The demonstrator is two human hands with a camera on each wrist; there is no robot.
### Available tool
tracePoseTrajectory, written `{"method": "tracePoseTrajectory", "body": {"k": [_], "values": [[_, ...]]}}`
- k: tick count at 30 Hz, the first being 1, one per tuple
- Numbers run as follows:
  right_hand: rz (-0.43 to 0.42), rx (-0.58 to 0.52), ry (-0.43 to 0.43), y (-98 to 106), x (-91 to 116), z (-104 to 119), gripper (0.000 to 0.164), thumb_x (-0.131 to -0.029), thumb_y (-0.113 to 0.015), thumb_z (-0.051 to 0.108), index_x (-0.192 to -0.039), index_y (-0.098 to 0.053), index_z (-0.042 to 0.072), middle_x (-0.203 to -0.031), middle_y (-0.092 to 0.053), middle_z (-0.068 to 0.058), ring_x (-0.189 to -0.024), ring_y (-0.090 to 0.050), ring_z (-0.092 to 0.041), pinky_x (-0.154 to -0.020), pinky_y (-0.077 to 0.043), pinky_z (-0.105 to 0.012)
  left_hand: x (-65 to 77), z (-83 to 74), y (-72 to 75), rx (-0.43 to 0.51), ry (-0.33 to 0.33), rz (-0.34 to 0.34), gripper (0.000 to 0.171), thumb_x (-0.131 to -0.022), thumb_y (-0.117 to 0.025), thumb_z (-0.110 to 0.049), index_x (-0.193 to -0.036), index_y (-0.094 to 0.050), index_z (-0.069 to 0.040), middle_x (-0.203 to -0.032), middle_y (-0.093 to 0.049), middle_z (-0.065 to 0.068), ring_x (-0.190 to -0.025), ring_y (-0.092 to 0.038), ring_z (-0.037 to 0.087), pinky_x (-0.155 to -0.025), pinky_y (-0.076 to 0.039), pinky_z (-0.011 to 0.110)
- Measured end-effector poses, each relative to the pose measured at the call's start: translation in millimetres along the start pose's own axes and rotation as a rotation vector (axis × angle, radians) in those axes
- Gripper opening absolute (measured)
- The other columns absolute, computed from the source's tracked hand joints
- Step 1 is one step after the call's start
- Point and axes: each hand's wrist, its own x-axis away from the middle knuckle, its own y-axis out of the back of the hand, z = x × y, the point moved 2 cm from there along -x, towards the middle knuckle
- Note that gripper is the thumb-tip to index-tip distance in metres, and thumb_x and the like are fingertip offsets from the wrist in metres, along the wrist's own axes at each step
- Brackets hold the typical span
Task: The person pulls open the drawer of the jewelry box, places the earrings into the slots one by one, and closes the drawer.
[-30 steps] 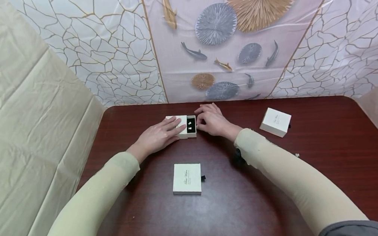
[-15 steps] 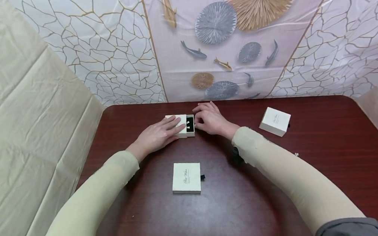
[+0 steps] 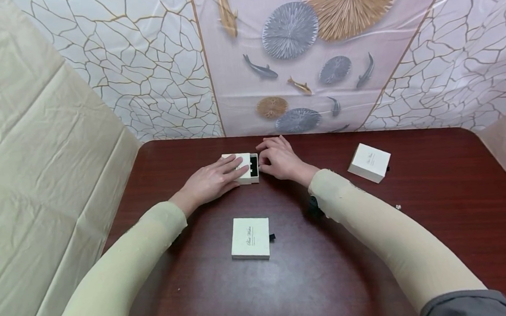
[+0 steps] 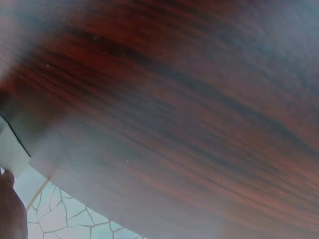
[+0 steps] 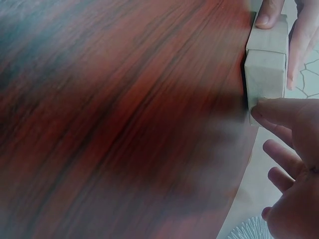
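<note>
A small white jewelry box (image 3: 245, 174) stands near the table's back edge. Its drawer (image 3: 256, 179) sticks out a little on the right, showing black lining and small silvery pieces. My left hand (image 3: 210, 181) lies over the box's sleeve, thumb on the near side and fingers across the top; in the left wrist view only a bit of a hand shows at the lower left. My right hand (image 3: 280, 159) touches the drawer's end with thumb and forefinger, also seen in the right wrist view, the other fingers loosely bent.
A flat white box (image 3: 250, 238) with a black tab lies at the table's middle. Further right is another white box (image 3: 369, 163), set at an angle. A tiny shiny piece (image 3: 398, 207) lies beside the right forearm. Patterned cloth (image 3: 256, 87) hangs behind the table.
The drawer has slid leftward, further into its sleeve, and less of the black lining shows. My right hand has moved slightly left with it; the left hand has stayed in place.
</note>
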Motion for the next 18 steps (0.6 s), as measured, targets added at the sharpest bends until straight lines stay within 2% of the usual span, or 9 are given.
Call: {"method": "tracePoseTrajectory", "body": {"k": [10,18], "values": [[0.014,0.002,-0.003,-3.3,-4.7,1.1,0.016,-0.099,-0.077,0.018,-0.085,-0.073,0.011,-0.151,-0.060,-0.013,-0.157,-0.034,-0.035,-0.131,-0.011,-0.064,-0.5,0.3,-0.3,-0.013,-0.029,-0.018,0.051,-0.105,-0.072,-0.026,-0.153,-0.061,-0.013,-0.156,-0.057,0.017,-0.147,-0.052,0.037,-0.117,-0.047,0.052],[-0.002,0.000,0.005,-5.8,-7.2,2.5,0.014,-0.097,-0.078,0.018,-0.086,-0.074,0.012,-0.149,-0.061,-0.013,-0.155,-0.036,-0.035,-0.130,-0.013,-0.065,-0.2,-0.4,-0.1,-0.007,-0.025,-0.022,0.050,-0.105,-0.072,-0.026,-0.152,-0.062,-0.014,-0.155,-0.058,0.017,-0.147,-0.052,0.037,-0.116,-0.048,0.053]]}}
